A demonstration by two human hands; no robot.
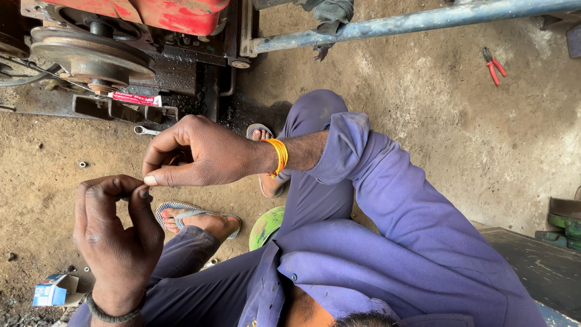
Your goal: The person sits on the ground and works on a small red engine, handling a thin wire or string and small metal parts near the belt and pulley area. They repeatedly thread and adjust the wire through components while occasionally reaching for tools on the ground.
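Above a dusty dirt floor, the person's two hands meet close together in front of a red machine with a rusty pulley wheel. The left hand, wearing a dark band at the wrist, has its thumb and forefinger pinched tightly together around something very small; it is too tiny and hidden to identify, though it may be a small metal part. The right hand, with an orange bracelet on the wrist, is curled with its fingers nearly closed, its thumb tip just beside the left fingertips; whether it grips anything cannot be told. Below the hands are the person's feet in grey sandals, and blue work clothes cover the legs and arms. A small wrench lies on the ground near the machine, beside a red-and-white tube. A blue-and-white carton sits at the lower left, red-handled pliers lie well apart at the upper right, and a blue pipe crosses the top.
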